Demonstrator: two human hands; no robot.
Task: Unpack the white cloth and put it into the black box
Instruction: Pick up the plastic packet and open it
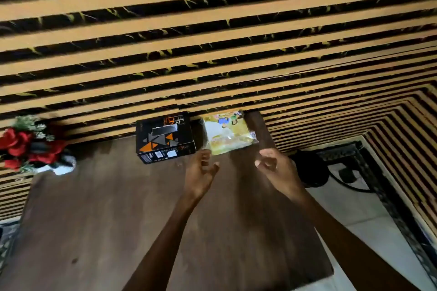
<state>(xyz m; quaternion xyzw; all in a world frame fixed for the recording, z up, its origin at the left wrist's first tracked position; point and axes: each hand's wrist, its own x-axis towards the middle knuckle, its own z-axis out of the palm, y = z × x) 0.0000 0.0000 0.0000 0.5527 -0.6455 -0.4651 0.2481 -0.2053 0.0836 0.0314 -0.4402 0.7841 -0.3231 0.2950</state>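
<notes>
A clear plastic packet [228, 133] with yellow and coloured print, showing white cloth inside, lies flat at the far edge of the brown wooden table [113, 208], against the wall. Left of it stands a closed black box [164, 137] with orange and grey triangles. My left hand [201, 171] hovers just short of the packet's near left corner, fingers spread, holding nothing. My right hand [275, 168] hangs near the packet's right corner, fingers loosely curled and apart, also empty. Neither hand touches the packet.
A bunch of red artificial flowers [28, 146] in a white vase stands at the table's far left. The striped tan-and-black wall [212, 54] rises directly behind the table. Right of the table are a black round object [309, 168] and white floor tiles [359, 217].
</notes>
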